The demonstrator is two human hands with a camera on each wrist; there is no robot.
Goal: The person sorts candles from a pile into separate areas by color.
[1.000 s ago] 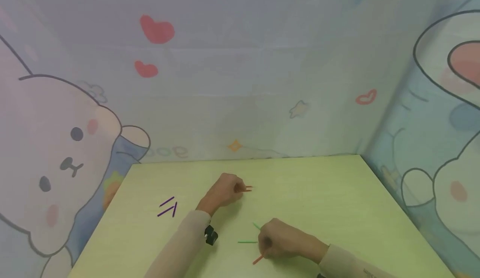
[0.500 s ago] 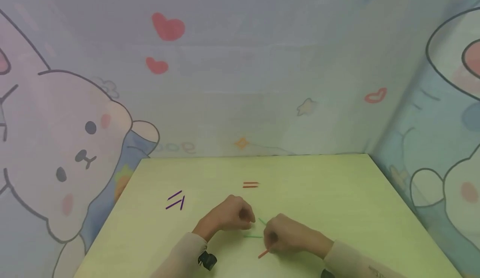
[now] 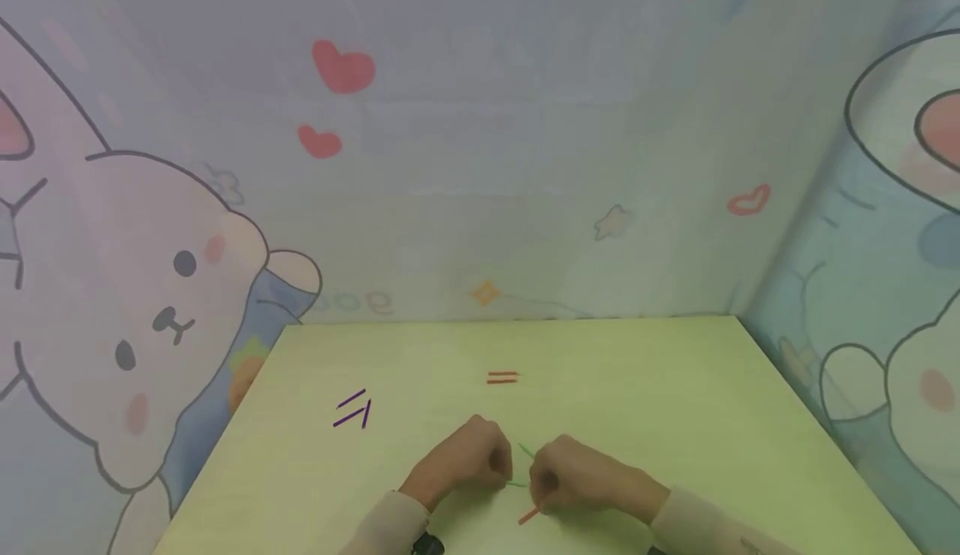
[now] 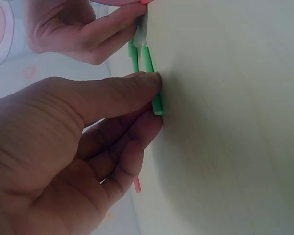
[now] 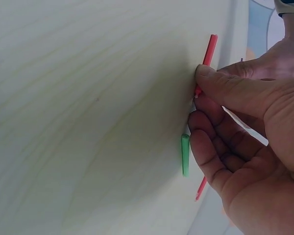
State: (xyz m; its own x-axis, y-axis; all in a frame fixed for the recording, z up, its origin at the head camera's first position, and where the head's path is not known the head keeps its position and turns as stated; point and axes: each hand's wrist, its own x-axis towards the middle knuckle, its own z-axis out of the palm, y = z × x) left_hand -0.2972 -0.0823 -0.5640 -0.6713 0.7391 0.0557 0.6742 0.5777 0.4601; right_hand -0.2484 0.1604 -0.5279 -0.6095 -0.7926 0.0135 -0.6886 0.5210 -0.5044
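Near the front of the table my left hand (image 3: 467, 458) pinches a short green stick (image 4: 157, 104) between thumb and fingertips, close over the surface. Just to its right, my right hand (image 3: 579, 473) has thumb and forefinger on a red stick (image 5: 210, 50), which slants out toward the lower left in the head view (image 3: 528, 517). A second green stick (image 3: 527, 451) pokes out behind the right hand, partly covered by it; the right wrist view shows a green stick (image 5: 185, 155) lying by the curled fingers.
Farther back on the pale yellow-green table (image 3: 637, 388), two red sticks (image 3: 502, 377) lie parallel. Three purple sticks (image 3: 349, 417) lie to the left, one of them set at an angle. A cartoon-printed cloth (image 3: 525, 147) hangs behind and at both sides.
My left hand has let go by the two red sticks, come back toward the front and taken hold of the green stick. The right hand stays almost in place with the red stick.
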